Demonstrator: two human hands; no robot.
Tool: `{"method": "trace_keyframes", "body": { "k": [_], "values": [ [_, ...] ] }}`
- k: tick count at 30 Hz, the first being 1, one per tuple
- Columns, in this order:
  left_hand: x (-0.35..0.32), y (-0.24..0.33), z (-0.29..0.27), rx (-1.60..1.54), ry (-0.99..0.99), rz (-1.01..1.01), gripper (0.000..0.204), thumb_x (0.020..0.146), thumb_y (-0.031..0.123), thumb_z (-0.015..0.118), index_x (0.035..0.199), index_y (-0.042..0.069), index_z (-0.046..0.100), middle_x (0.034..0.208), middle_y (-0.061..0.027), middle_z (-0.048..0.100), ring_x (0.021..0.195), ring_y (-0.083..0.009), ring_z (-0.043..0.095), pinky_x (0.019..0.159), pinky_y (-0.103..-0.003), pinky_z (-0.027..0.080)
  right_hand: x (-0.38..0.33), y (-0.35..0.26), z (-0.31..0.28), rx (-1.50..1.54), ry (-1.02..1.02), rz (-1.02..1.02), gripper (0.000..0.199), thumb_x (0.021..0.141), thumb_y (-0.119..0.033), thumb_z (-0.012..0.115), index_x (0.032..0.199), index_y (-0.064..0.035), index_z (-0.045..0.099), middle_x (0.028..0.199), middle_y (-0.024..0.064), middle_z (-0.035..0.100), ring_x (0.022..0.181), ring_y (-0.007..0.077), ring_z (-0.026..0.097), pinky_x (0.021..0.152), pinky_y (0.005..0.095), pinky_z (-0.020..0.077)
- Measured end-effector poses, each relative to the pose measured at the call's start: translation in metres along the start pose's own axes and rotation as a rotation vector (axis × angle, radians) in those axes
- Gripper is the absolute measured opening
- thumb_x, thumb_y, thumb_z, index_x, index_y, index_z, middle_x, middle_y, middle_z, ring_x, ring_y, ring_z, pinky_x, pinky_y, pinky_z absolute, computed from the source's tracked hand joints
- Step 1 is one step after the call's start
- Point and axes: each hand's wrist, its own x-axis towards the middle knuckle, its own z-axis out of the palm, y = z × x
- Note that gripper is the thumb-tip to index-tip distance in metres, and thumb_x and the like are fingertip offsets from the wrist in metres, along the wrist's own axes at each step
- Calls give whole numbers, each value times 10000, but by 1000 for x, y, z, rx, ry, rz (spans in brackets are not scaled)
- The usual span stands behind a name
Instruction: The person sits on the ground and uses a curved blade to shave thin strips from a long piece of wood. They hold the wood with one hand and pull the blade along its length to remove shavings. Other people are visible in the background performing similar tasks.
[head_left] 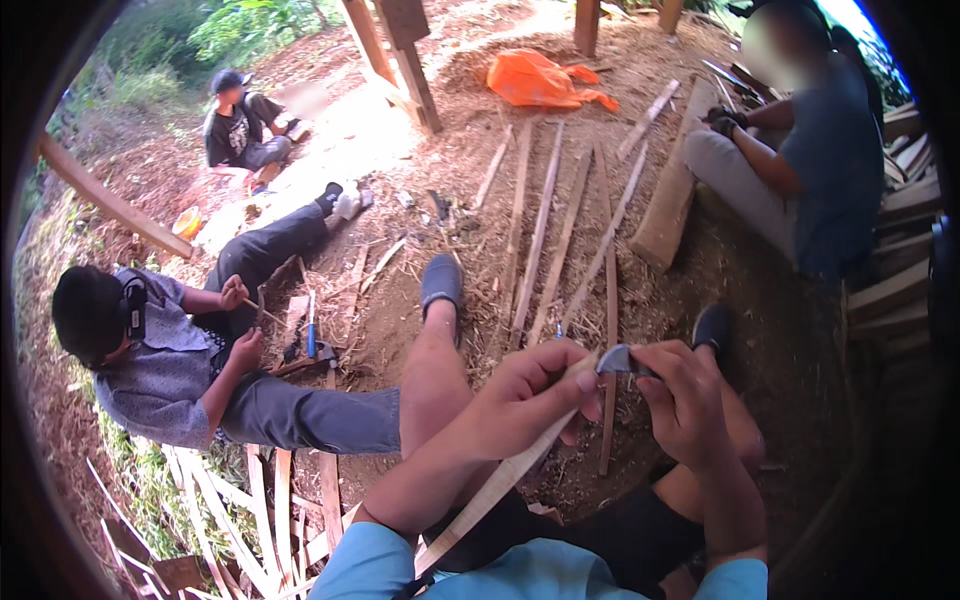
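Between my thumb and fingers, my left hand point(535, 395) grips a long pale wooden strip point(505, 482). The strip slants from my lap up to the fingertips, where its far end shows. My right hand point(682, 395) is closed round the dark handle of a knife point(615, 360). Its short curved grey blade lies at the strip's far end, close to my left fingertips; whether it bites into the wood I cannot tell. Both hands are held above my lap, near each other.
Several wooden strips point(545, 230) lie on the dirt ahead, beside a thick plank point(672, 190). An orange plastic bag point(540, 80) is farther off. A co-worker sits close at left, near a hammer point(325, 352) and a blue-handled tool point(311, 335). Others sit at right and far left.
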Motion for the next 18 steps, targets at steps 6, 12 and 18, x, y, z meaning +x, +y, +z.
{"method": "trace_keyframes", "body": {
  "k": [6,12,18],
  "values": [
    [-3,3,11,34,197,136,186,953,177,480,1017,18,552,768,-26,599,653,-62,569,549,-192,469,-5,10,5,107,28,39,280,833,-42,593,1111,-77,577,925,124,608,779,292,629,662,359,511],
    [-3,-1,15,56,277,152,173,954,149,463,1024,12,543,742,-40,600,604,-72,557,534,-195,456,-5,10,11,115,75,39,277,848,-71,585,1123,-89,579,904,115,604,741,293,625,621,363,502],
    [-2,-1,13,3,242,161,180,936,135,462,1033,1,534,748,-54,599,622,-83,559,553,-199,455,-2,7,11,144,55,50,272,850,-67,582,1122,-86,577,877,122,593,727,305,617,612,372,491]
  ]
}}
